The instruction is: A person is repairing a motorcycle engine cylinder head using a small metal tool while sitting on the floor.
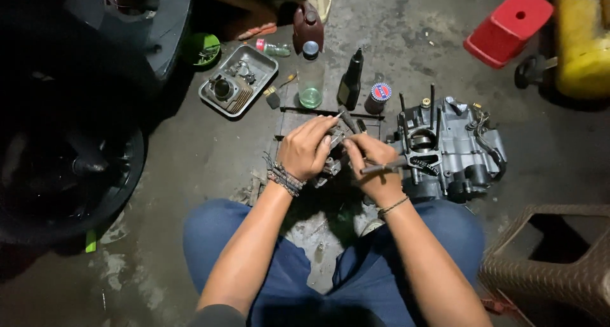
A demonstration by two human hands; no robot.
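On the concrete floor [190, 149], beside the engine crankcase [448, 152] and below the metal parts tray [238, 79], both hands work one small metal engine part [333, 150]. The left hand [306, 149] has its fingers wrapped over it. The right hand [375, 165] pinches a slim tool [381, 169] against it. Judging by this, fitting work is mid-step, and it calls for a steady hold.

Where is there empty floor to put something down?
Bare floor lies between the metal tray and the person's left hand, and between the engine block and the red stool. It is crowded around the bottles ahead of both hands.
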